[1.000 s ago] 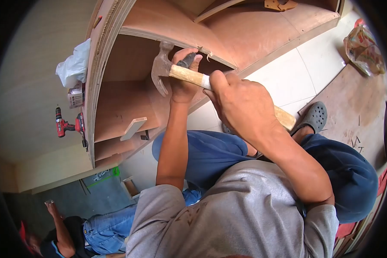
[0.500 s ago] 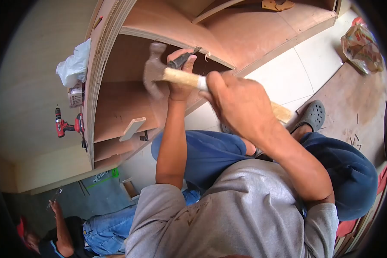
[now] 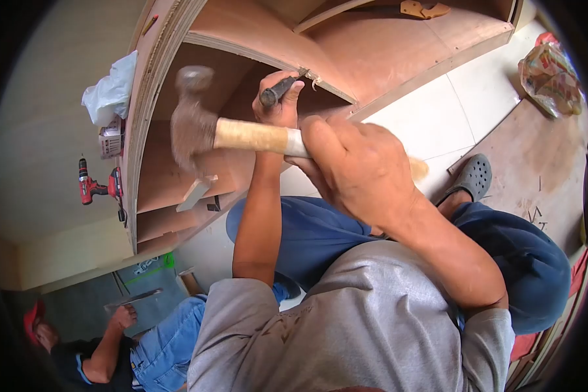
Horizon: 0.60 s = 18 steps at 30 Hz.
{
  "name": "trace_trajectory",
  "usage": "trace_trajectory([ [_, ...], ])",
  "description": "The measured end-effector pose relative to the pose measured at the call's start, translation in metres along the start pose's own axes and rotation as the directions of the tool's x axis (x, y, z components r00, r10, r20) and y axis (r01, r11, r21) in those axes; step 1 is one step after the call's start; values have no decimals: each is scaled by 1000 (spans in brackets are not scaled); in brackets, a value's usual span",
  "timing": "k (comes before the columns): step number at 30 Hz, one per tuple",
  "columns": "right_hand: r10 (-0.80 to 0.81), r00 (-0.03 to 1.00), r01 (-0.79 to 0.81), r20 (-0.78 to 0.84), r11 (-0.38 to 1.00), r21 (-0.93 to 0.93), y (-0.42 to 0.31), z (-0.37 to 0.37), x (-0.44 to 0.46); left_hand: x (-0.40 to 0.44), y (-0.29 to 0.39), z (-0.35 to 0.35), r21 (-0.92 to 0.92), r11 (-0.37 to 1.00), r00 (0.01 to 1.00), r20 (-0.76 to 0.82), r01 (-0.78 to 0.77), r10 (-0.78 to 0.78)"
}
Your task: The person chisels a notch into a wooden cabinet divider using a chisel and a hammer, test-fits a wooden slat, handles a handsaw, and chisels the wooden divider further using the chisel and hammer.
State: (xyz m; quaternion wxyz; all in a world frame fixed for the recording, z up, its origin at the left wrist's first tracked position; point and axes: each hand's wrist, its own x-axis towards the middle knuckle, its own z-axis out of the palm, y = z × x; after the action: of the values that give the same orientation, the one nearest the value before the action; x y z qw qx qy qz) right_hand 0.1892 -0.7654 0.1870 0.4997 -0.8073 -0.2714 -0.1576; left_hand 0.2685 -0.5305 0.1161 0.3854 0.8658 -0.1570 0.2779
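My right hand [image 3: 362,166] is closed around the pale wooden handle of a claw hammer [image 3: 195,124]. The hammer's metal head is smeared by motion and hangs apart from the chisel, to its left. My left hand [image 3: 276,108] grips the chisel [image 3: 279,91] by its black handle. The chisel's tip meets the edge of a plywood panel [image 3: 333,89] in the cabinet. Small curled wood shavings [image 3: 316,83] cling to that edge beside the tip.
A handsaw [image 3: 424,9] lies on the upper panel. A red drill [image 3: 90,183], a white plastic bag [image 3: 111,88] and a box [image 3: 111,138] are at the left. Nails [image 3: 537,214] lie on a board at the right. A co-worker [image 3: 104,346] in a red cap holds a flat tool.
The hammer has swung left, away from the chisel, with my right hand. My left hand and the chisel have stayed at the panel edge. The co-worker's hand has moved right.
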Motion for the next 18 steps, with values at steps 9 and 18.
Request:
trace_trajectory([
  [9,62,995,-54,77,993,-102,-1,-5,6,3,-3,1,-104,994,999,18,-35,37],
  [18,125,972,-90,199,980,-177,8,3,5,7,3,2,-135,991,999,25,-23,26],
])
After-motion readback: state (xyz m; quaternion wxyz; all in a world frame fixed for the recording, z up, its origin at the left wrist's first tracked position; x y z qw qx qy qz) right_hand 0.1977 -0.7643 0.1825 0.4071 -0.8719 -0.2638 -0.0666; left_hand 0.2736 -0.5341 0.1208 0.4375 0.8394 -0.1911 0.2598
